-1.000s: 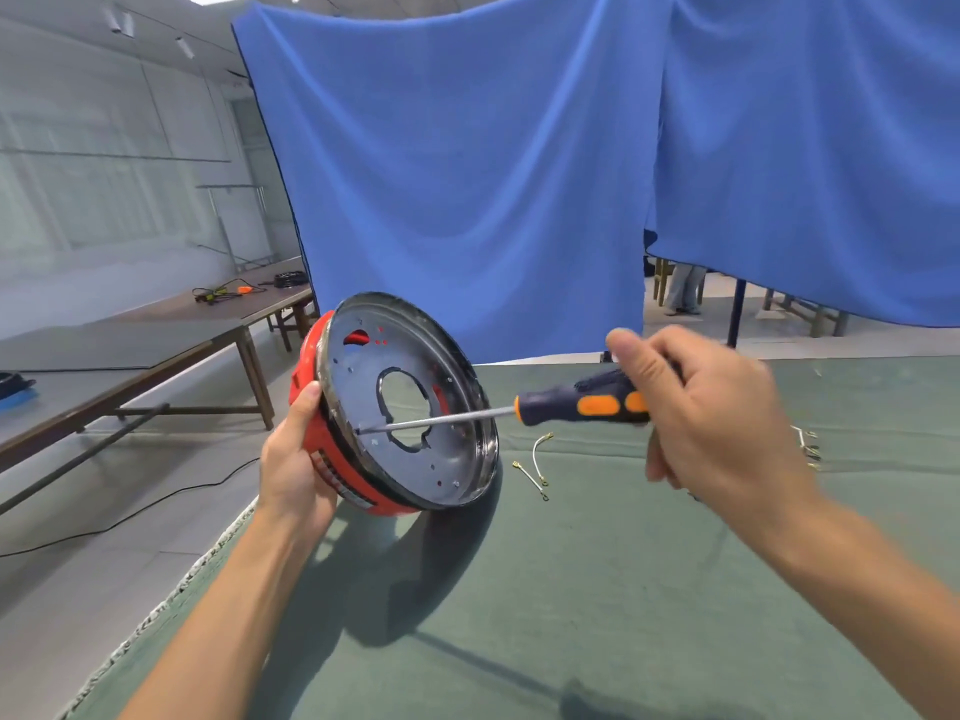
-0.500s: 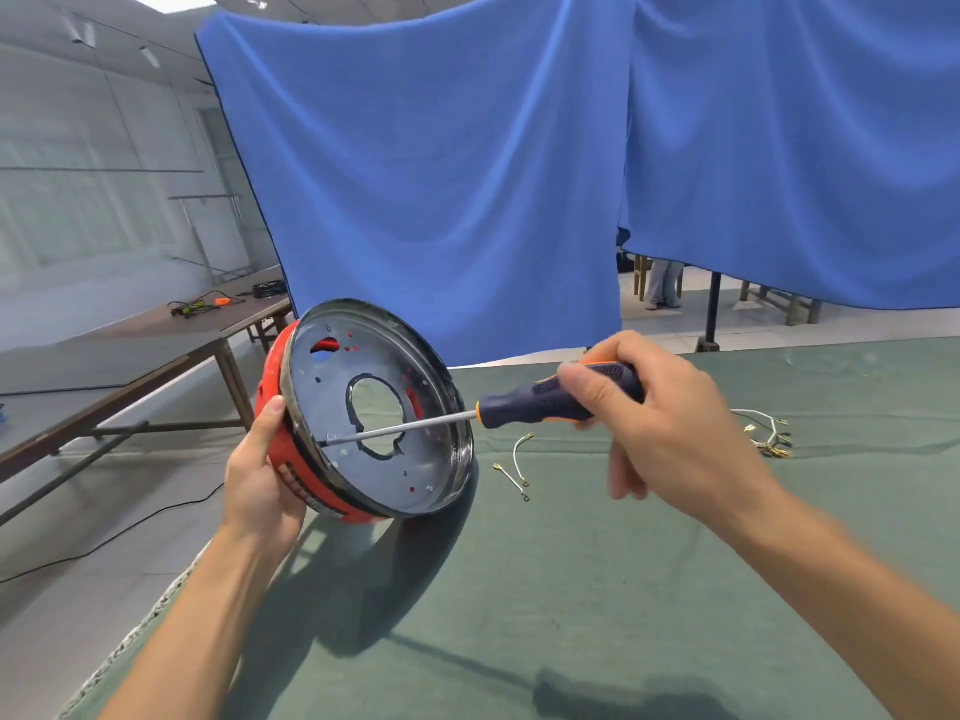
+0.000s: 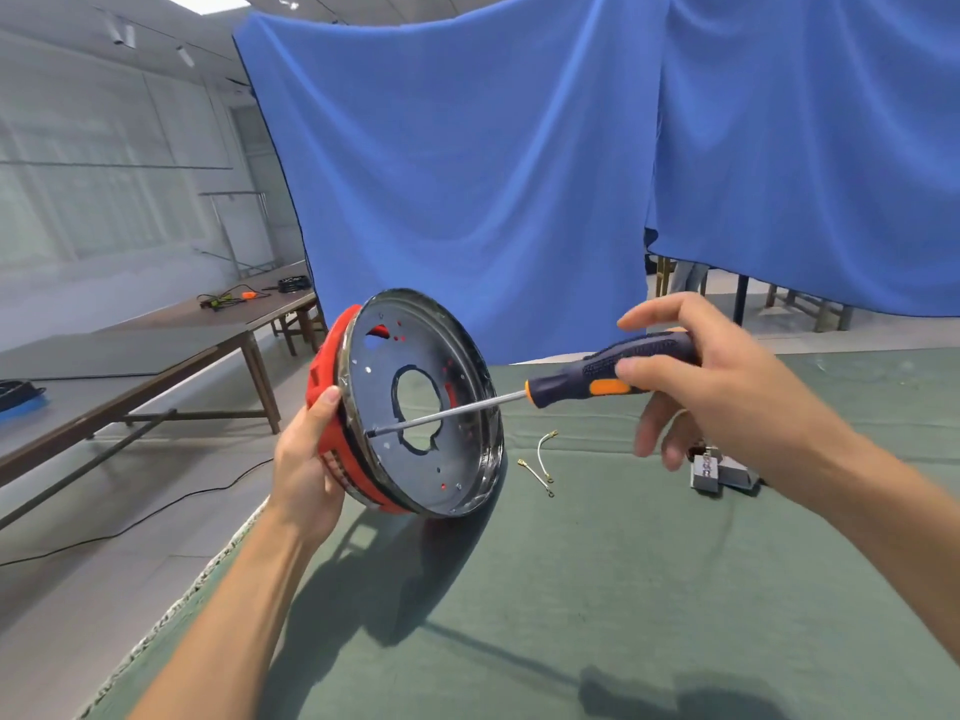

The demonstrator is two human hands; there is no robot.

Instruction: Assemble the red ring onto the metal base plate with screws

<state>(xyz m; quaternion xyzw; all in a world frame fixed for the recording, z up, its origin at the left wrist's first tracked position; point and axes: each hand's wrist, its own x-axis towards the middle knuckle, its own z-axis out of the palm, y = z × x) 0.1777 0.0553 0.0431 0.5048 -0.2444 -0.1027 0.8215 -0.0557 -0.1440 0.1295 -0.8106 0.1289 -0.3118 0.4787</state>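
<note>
Here, screwdriver (image 3: 571, 389) tip inside metal base plate (image 3: 423, 402)

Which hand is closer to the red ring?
Left. The left hand grips the red ring at its edge; the right hand is off to the side, holding the screwdriver.

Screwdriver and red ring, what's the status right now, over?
Left hand grips red ring and metal base plate, tilted up. Right hand holds screwdriver, tip at a screw on the plate. Nothing blocking.
</note>
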